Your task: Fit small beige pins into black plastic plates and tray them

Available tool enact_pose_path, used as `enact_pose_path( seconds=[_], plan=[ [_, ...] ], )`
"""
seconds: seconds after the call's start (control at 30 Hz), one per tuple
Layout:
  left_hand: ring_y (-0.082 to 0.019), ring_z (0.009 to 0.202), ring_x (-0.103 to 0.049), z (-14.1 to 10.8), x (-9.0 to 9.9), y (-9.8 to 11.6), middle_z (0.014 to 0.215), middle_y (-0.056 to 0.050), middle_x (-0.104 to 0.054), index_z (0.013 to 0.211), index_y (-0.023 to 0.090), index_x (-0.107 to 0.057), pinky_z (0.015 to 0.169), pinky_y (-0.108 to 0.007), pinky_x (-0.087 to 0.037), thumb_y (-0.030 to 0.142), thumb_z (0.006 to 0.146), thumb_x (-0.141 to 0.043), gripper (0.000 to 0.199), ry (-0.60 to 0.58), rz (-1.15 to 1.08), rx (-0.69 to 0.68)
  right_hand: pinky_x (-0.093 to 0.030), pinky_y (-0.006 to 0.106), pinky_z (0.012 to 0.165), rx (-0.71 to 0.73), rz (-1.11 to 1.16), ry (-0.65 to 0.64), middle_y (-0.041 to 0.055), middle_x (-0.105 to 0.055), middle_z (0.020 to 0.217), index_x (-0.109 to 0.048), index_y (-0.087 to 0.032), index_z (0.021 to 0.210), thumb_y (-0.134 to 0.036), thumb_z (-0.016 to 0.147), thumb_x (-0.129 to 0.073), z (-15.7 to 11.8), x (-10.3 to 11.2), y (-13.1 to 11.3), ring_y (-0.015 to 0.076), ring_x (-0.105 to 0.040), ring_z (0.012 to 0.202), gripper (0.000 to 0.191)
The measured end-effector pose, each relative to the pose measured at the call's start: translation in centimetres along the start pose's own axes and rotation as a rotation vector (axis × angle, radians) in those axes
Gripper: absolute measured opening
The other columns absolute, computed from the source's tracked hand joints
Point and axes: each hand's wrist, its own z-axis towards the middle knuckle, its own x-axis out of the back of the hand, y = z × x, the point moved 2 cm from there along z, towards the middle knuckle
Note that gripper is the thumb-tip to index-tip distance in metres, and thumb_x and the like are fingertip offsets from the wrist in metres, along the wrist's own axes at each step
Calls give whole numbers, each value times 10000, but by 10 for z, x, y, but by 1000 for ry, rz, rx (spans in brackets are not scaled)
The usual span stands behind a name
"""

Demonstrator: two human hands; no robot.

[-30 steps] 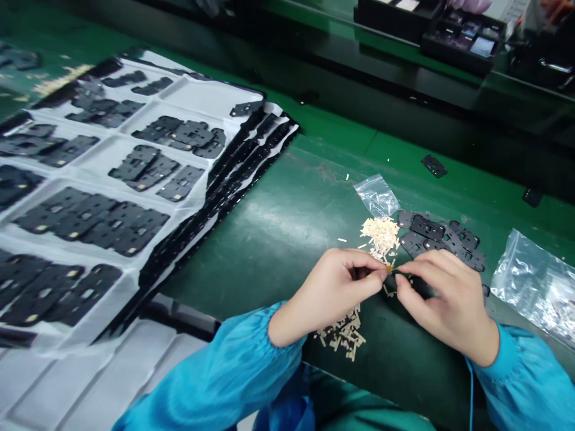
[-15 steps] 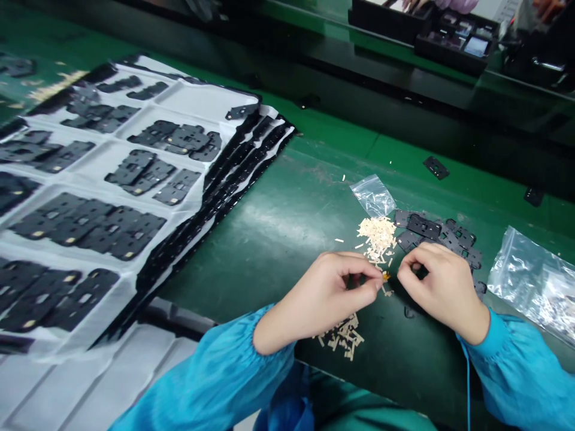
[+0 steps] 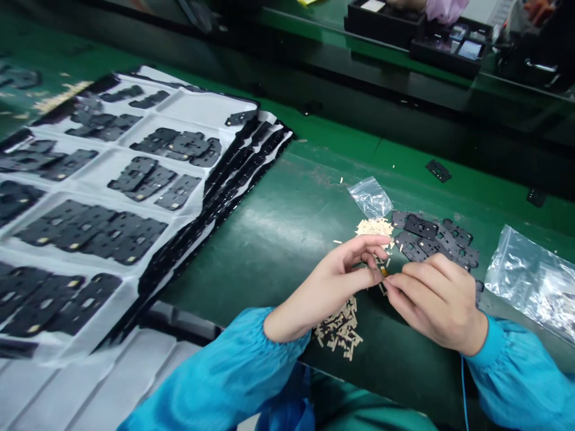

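Pinching one amber piece point(image 3: 384, 272) between left hand point(image 3: 330, 287), right hand point(image 3: 435, 302)

Shiny bright-blue fabric on both arms: left sleeve point(image 3: 215, 377) and right sleeve point(image 3: 521, 383) loose and puffy, each gathered with fine puckers into a snug elastic cuff point(image 3: 274, 320) at the wrist. Left hand point(image 3: 332, 287) and right hand point(image 3: 438, 305) bare beyond the cuffs. Thin blue cord point(image 3: 464, 389) dropping just beside the right sleeve.
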Motion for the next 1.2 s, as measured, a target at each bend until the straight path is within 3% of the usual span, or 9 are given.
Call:
enact_pose_path(
  seconds=[0.37, 0.5, 0.57, 0.67, 0.77, 0.87, 0.97, 1.07, 1.2],
  plan=[
    [-190, 941, -660, 1, -2, 2, 1113, -69, -708, 1255, 256, -700, 837, -336, -590, 91, 829, -617, 464, -81, -116, 88, -507, 347, 623, -6, 27, 9, 63, -760, 869, -735, -196, 923, -173, 888, -734, 1, 5, 0, 194, -585, 708, 42],
    [-203, 960, -664, 3, 0, 7, 1133, -83, -703, 1276, 256, -679, 790, -332, -585, 95, 856, -563, 464, -126, -61, 34, -517, 349, 655, -83, 110, 7, 48, -759, 856, -733, -216, 902, -157, 907, -697, 6, 10, 7, 185, -609, 711, 70],
    [-210, 954, -655, 6, -2, 9, 1107, -74, -700, 1226, 248, -687, 796, -349, -576, 131, 882, -593, 375, -95, 140, -55, -518, 353, 679, -248, 208, 51, 35, -743, 822, -732, -233, 864, -161, 905, -690, 11, 15, 16, 184, -631, 724, 93],
    [-263, 1030, -625, 10, -17, 10, 1071, -69, -682, 1103, 214, -710, 914, -449, -538, 243, 894, -697, 211, -68, 654, -218, -473, 324, 593, -545, 364, 141, 18, -698, 753, -735, -238, 784, -164, 858, -726, 16, 24, 33, 168, -604, 666, 105],
    [-346, 1058, -594, 15, -41, 3, 1082, -117, -654, 1086, 152, -697, 924, -543, -514, 445, 828, -811, 406, -133, 1045, -286, -386, 296, 506, -690, 465, 185, 8, -660, 722, -749, -227, 756, -146, 809, -756, 19, 32, 40, 141, -533, 601, 97],
    [-372, 1038, -592, 19, -54, -6, 1081, -146, -643, 1020, 117, -675, 895, -534, -516, 483, 739, -887, 508, -162, 1185, -279, -363, 292, 510, -736, 527, 192, 4, -639, 714, -748, -220, 744, -142, 796, -763, 19, 35, 40, 134, -506, 603, 95],
    [-329, 975, -629, 20, -50, -10, 1001, -102, -677, 972, 142, -657, 861, -478, -516, 347, 776, -874, 357, -179, 1070, -211, -364, 288, 520, -794, 616, 175, -5, -616, 700, -737, -210, 736, -165, 799, -772, 17, 33, 41, 127, -496, 604, 85],
    [-231, 789, -645, 19, -36, -6, 816, -17, -681, 951, 179, -666, 740, -375, -506, 222, 836, -787, 172, -154, 752, -100, -380, 275, 518, -873, 771, 142, -24, -601, 704, -752, -212, 890, -229, 817, -788, 14, 28, 45, 119, -488, 592, 83],
    [-161, 664, -625, 18, -22, 1, 792, 9, -707, 1291, 218, -628, 627, -288, -508, 255, 813, -795, 507, -48, 108, 50, -455, 274, 561, -866, 892, -19, 1, -673, 893, -637, -230, 1296, -258, 816, -805, 10, 23, 44, 135, -566, 673, 509]
  ],
)
